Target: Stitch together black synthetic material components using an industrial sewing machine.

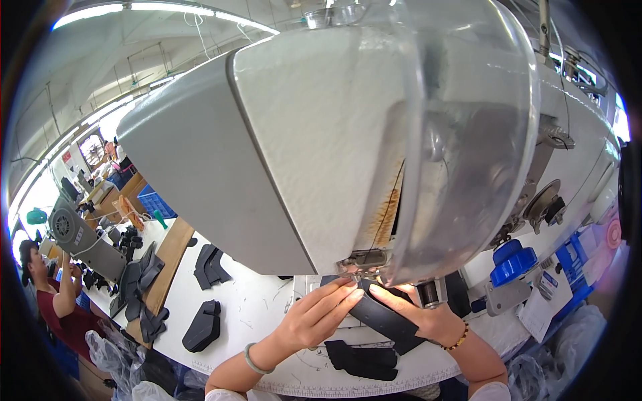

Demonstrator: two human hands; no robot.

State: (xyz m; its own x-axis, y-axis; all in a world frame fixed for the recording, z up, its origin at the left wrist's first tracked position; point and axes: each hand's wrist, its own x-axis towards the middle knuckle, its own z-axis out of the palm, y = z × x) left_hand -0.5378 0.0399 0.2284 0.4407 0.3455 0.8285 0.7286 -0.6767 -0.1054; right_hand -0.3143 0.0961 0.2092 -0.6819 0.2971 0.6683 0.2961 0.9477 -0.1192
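sewing machine (321, 147) looms; both hands' (314, 317) (428, 317) grip presses black piece (384, 317), long axis lower-right.

Bright, even light from ceiling tube lamps (167, 8) and windows far left of the hands; glare on the clear guard (468, 134) above them; fisheye edges bend and darken.

- A sewing factory floor: a large white industrial sewing machine (321, 147) fills the view.
- Dark cut fabric pieces (208, 266) lie across white worktables (247, 307).
- Another worker (57, 301) sits at a neighbouring grey machine (73, 234).
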